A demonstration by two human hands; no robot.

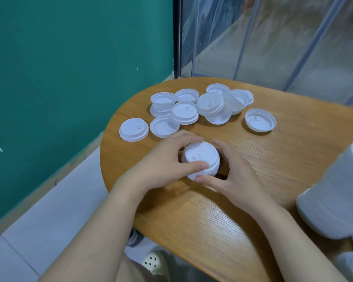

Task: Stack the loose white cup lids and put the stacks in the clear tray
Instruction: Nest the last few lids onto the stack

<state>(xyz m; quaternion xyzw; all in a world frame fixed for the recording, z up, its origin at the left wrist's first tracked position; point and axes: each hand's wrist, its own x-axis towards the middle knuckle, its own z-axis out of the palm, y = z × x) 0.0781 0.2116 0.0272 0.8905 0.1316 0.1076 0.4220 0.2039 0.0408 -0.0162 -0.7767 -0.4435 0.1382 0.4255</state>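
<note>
A short stack of white cup lids (200, 157) stands on the wooden table (212, 220) near its middle. My left hand (163, 165) grips the stack from the left, thumb across its front rim. My right hand (230, 176) holds it from the right, thumb under the front edge. Several loose white lids (192, 108) lie scattered and overlapping at the far side of the table, some face up, some upside down. One lid (134, 129) lies alone at the left edge, another (260, 123) alone to the right. Long lid stacks (334, 200) lie at the right edge; the clear tray around them is hard to make out.
A green wall (69, 78) stands to the left, clear plastic sheeting (273, 37) behind the table. The table's rounded edge falls off to a pale floor (49, 220) on the left. A white clog (155, 261) shows below the table edge.
</note>
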